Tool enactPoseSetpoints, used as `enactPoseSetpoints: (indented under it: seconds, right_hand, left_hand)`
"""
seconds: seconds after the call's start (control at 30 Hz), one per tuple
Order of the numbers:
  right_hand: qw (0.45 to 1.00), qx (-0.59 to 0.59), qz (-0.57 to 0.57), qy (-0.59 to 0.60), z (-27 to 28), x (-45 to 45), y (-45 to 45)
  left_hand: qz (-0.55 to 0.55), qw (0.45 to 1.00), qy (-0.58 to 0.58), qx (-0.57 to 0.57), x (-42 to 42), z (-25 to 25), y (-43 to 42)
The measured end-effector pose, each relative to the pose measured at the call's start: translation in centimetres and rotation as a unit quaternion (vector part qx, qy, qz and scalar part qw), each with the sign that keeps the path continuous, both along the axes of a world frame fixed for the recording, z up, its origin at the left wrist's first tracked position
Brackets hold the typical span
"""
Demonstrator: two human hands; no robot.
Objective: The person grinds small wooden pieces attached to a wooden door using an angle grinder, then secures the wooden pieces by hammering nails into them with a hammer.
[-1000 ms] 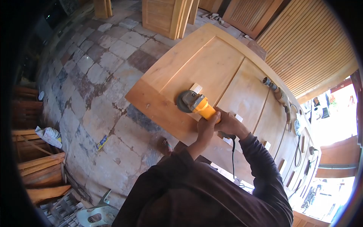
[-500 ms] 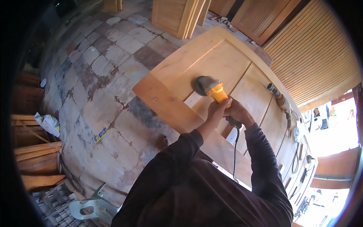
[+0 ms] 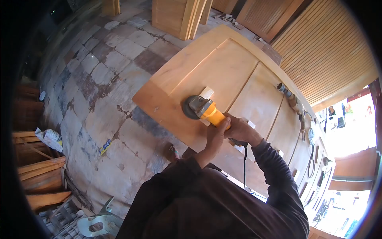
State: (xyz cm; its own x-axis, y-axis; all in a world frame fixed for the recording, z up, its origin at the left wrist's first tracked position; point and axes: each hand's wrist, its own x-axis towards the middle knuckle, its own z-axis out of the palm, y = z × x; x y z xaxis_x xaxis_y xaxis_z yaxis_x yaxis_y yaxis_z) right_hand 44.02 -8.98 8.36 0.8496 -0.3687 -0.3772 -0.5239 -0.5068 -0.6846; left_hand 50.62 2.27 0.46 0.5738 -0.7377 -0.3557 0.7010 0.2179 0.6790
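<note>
Both of my hands are closed around a yellow angle grinder (image 3: 215,115) with a dark round disc. My left hand (image 3: 215,137) grips its body from the left side, and my right hand (image 3: 243,130) wraps the rear end, where a black cord hangs down. The disc sits over the frame near the left end of a wooden door panel (image 3: 234,63) lying flat; whether it touches the wood I cannot tell. Just beyond the disc lies a small pale wood block (image 3: 207,93).
Another power tool (image 3: 292,99) with a cord lies along the door's far side. Upright door panels (image 3: 171,18) and a slatted panel (image 3: 322,51) stand beyond. A plastic chair (image 3: 101,225), a white sack (image 3: 49,138) and wood boxes (image 3: 41,175) are on the left.
The grinder has moved left and toward me, from the recessed panel to the door's frame, with both hands still on it. The view has shifted slightly.
</note>
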Motion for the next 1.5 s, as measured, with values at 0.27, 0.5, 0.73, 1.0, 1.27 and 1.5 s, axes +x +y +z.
enactPoseSetpoints:
  seconds: [0.27, 0.5, 0.73, 1.0, 1.27, 1.5]
  right_hand:
    - [0.999, 0.004, -0.046, -0.002, -1.0, 1.1, -3.2]
    - [0.993, 0.062, -0.103, -0.021, -2.0, 1.5, -6.6]
    - [0.980, 0.116, -0.152, -0.046, -3.5, -0.8, -7.7]
    - [0.992, 0.055, -0.103, -0.052, -3.9, -1.7, -5.9]
    - [0.991, 0.075, -0.092, -0.058, -3.7, -0.7, -5.8]
    - [0.988, 0.103, -0.099, -0.061, -4.1, 1.1, -4.9]
  left_hand:
    - [-0.041, 0.998, -0.002, 0.039, 1.9, -0.9, -4.0]
    - [-0.070, 0.996, -0.024, 0.039, 3.0, -2.4, -8.6]
    - [-0.118, 0.989, -0.055, 0.072, 1.6, -3.0, -10.2]
    - [-0.081, 0.990, -0.099, 0.062, 0.7, -3.0, -7.5]
    - [-0.079, 0.991, -0.080, 0.075, 1.5, -3.0, -7.2]
    - [-0.091, 0.994, -0.042, 0.042, 3.3, -1.9, -5.9]
